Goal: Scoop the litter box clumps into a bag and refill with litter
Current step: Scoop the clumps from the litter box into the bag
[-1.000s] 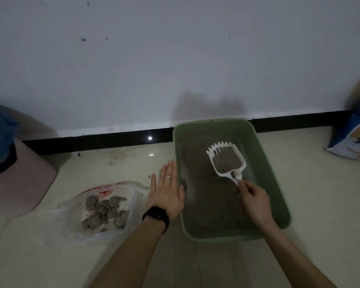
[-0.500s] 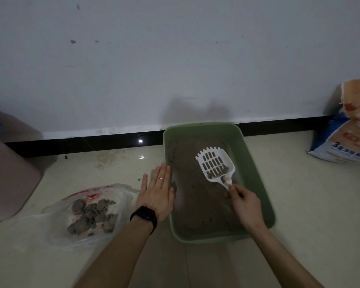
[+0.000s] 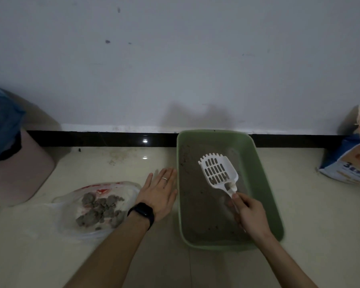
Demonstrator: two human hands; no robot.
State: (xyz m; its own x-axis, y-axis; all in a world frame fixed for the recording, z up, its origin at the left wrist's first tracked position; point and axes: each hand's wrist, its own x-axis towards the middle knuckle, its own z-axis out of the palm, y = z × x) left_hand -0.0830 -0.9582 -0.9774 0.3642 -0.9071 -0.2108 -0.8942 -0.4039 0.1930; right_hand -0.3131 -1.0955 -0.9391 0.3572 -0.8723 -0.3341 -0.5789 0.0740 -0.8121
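Clumps (image 3: 100, 210) lie in the bag (image 3: 131, 190) left of the litter box (image 3: 265, 179). Right hand (image 3: 250, 215) grips the empty scoop (image 3: 217, 173) over the box; left hand (image 3: 159, 194) rests flat, fingers (image 3: 166, 176) straight. Refilling looks undone

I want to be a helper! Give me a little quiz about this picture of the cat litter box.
1. True or false: the white scoop is full of litter.
2. Where are the grey clumps? A) in the plastic bag B) in the scoop C) back in the box
3. Fill the gap: the ___ hand holds the scoop over the green litter box.

Key
1. False: its slots are empty.
2. A.
3. Right: the right hand grips the handle, and the left hand is open beside the box.
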